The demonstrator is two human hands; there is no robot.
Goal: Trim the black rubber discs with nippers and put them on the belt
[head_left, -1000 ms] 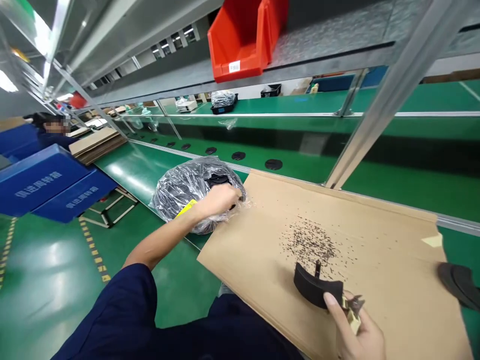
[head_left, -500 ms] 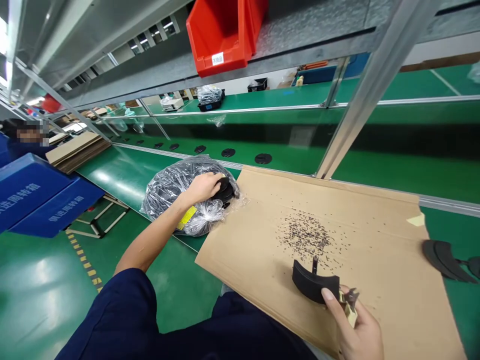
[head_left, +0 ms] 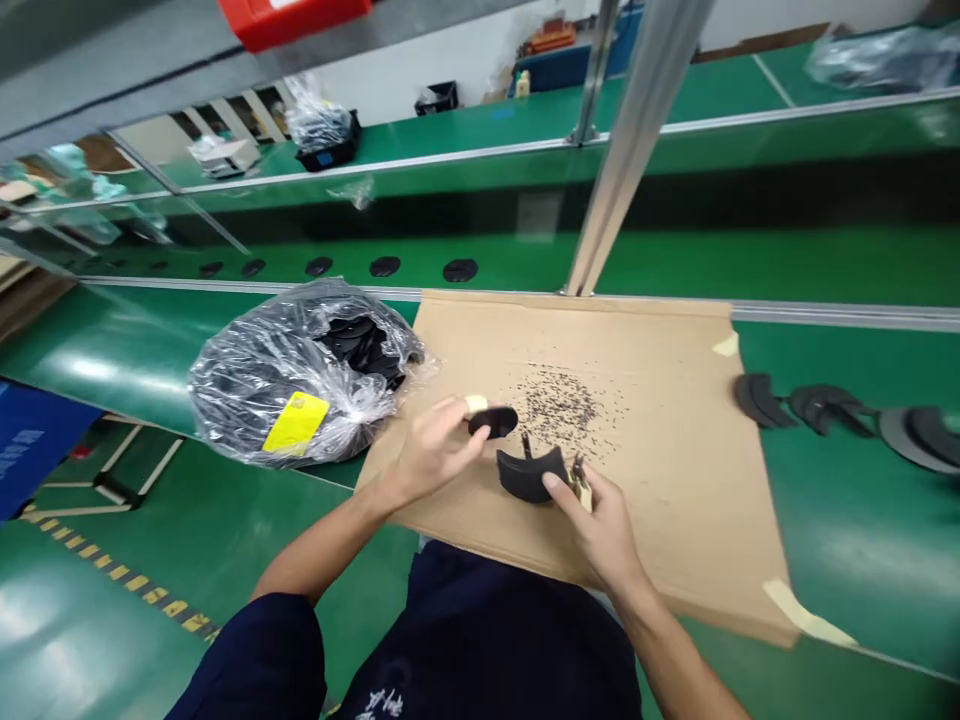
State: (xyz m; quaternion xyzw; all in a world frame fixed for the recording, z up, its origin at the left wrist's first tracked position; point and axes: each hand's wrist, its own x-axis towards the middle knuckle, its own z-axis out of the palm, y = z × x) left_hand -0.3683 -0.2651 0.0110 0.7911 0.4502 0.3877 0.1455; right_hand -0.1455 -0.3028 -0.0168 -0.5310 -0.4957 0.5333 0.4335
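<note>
My left hand (head_left: 439,445) pinches a thin black oval piece (head_left: 493,421), and a fingertip has pale yellow tape on it. Close by on the right, my right hand (head_left: 600,515) grips a black curved plastic piece (head_left: 529,474) with a small post (head_left: 526,445) standing up from it. A metal-jawed tool that looks like side cutters (head_left: 578,472) also sits in that hand, its handles hidden by the palm. The two pieces are slightly apart. Both hands are above a brown cardboard sheet (head_left: 675,500) strewn with tiny black scraps (head_left: 559,405).
To the left lies an open clear plastic bag (head_left: 240,370) of black pieces with a yellow label (head_left: 296,422). Curved black pieces (head_left: 825,405) form a row on the green bench at right. A metal post (head_left: 637,140) rises behind the cardboard. Black discs (head_left: 460,270) line the back.
My left hand has come out of the bag with a black oval piece and moved right, towards the curved piece. My right hand keeps its hold. The view has turned to the right.
</note>
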